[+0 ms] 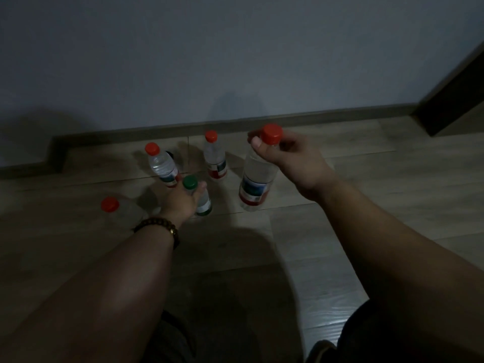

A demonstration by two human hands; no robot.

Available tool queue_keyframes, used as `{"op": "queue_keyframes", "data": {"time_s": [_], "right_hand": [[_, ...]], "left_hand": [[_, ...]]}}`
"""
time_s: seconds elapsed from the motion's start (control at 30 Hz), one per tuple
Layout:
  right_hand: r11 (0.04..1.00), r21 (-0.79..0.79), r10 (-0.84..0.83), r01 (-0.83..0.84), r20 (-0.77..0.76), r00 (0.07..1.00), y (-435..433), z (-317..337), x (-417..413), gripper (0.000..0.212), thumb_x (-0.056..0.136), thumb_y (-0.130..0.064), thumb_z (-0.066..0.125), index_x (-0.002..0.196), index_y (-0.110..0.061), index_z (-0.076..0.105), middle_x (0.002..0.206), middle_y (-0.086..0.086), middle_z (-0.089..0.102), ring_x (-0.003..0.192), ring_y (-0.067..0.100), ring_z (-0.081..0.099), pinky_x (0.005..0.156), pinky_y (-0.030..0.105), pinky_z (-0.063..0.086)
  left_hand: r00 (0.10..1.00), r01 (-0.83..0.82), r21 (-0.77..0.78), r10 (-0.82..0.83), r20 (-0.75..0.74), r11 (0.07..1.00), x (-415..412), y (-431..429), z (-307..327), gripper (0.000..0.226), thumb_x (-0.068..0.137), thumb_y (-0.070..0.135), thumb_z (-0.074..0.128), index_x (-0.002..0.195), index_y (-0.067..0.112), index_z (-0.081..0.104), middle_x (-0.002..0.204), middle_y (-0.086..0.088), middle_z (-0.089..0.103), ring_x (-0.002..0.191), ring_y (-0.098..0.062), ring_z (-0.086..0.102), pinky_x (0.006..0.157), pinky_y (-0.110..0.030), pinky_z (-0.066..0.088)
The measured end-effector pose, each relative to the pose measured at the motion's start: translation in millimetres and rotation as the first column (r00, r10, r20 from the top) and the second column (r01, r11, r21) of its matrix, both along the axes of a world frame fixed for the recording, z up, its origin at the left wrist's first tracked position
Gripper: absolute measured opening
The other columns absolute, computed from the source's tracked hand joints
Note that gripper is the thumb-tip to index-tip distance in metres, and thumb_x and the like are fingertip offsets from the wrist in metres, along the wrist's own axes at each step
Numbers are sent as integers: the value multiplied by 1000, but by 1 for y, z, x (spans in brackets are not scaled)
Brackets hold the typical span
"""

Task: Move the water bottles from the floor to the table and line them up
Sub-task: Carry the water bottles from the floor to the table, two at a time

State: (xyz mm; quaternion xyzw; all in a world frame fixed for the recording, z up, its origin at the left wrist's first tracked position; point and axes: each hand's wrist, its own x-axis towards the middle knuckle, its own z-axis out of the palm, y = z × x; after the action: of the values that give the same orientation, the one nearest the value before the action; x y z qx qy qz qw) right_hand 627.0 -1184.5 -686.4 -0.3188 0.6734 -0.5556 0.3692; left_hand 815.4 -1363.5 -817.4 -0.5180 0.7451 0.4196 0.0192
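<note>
Several clear water bottles stand on the wooden floor near the wall. My right hand grips the neck of a large red-capped bottle, which hangs just above the floor. My left hand, with a bead bracelet on the wrist, reaches to the green-capped bottle; its fingers curl at the neck under the cap. Behind stand two red-capped bottles, one at the left and one at the back. Another red-capped bottle stands at the far left, partly hidden by my forearm.
A grey wall with a dark baseboard runs behind the bottles. A dark door frame or furniture edge stands at the right. My knees and dark clothing fill the bottom of the view. No table shows.
</note>
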Motion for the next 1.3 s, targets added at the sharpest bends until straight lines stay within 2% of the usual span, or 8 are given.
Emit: {"op": "queue_keyframes", "data": {"time_s": [0.13, 0.33, 0.43, 0.57, 0.73, 0.93, 1.13, 1.3], "right_hand": [[997, -17, 81, -81, 41, 996, 0, 7, 5, 27, 91, -39, 68, 111, -22, 72, 115, -7, 71, 108, 2, 65, 91, 29, 46], [987, -59, 153, -147, 126, 980, -3, 18, -1, 36, 88, -43, 67, 124, -48, 65, 127, -11, 65, 120, 8, 61, 89, 22, 53], [992, -97, 108, -86, 257, 960, -6, 21, -5, 48, 85, -41, 69, 132, -38, 61, 119, 2, 69, 119, 23, 64, 91, 30, 57], [998, -24, -51, 60, 285, 957, -13, 17, -2, 36, 95, -38, 61, 124, -19, 66, 107, 8, 72, 114, 37, 66, 100, 50, 53], [996, 37, -93, 87, 222, 971, -17, 13, 4, 36, 98, -46, 58, 104, -12, 66, 96, 8, 73, 96, 35, 71, 87, 47, 58], [994, 93, -74, 63, 120, 990, -20, 16, 11, 40, 91, -52, 67, 97, -13, 68, 82, 2, 72, 81, 27, 73, 73, 39, 62], [989, 139, -75, 55, 151, 986, -17, 21, 21, 26, 92, -35, 71, 97, -9, 67, 82, 8, 68, 77, 25, 69, 61, 30, 56], [988, 140, -84, 61, 163, 983, -14, 29, 23, 16, 88, -22, 73, 91, -6, 69, 77, 10, 69, 67, 26, 68, 56, 28, 56]], "left_hand": [[999, 19, -48, -21, -32, 999, 1, 5, 1, 44, 98, 55, 53, 125, 21, 61, 122, -5, 67, 115, -27, 62, 98, -49, 50], [984, 71, -96, -85, -155, 993, 0, 5, 28, 33, 97, 54, 55, 105, 22, 62, 99, 3, 68, 95, -15, 63, 78, -33, 50], [959, 82, -131, -114, -259, 988, 3, 8, 50, 26, 96, 55, 56, 101, 30, 61, 93, 13, 66, 89, 2, 60, 69, -19, 41], [930, 57, -192, -122, -346, 980, 1, 8, 87, 20, 97, 54, 53, 95, 36, 62, 87, 15, 68, 81, 6, 63, 70, -23, 47], [885, -22, -216, -82, -459, 976, -3, 15, 126, 29, 97, 59, 48, 91, 34, 60, 88, 39, 64, 79, 20, 59, 64, -23, 41], [732, -37, -45, -4, -682, 998, -6, 27, 150, 30, 98, 49, 54, 84, 27, 69, 83, 3, 77, 75, -9, 73, 62, -19, 53], [772, 24, 164, 86, -629, 986, -11, 36, 154, 24, 92, 45, 65, 83, 24, 74, 80, -8, 75, 77, -28, 74, 79, -48, 59], [822, 27, 96, 32, -569, 995, -15, 47, 159, 44, 86, 54, 66, 95, 12, 73, 88, -9, 76, 83, -23, 74, 81, -46, 59]]}}
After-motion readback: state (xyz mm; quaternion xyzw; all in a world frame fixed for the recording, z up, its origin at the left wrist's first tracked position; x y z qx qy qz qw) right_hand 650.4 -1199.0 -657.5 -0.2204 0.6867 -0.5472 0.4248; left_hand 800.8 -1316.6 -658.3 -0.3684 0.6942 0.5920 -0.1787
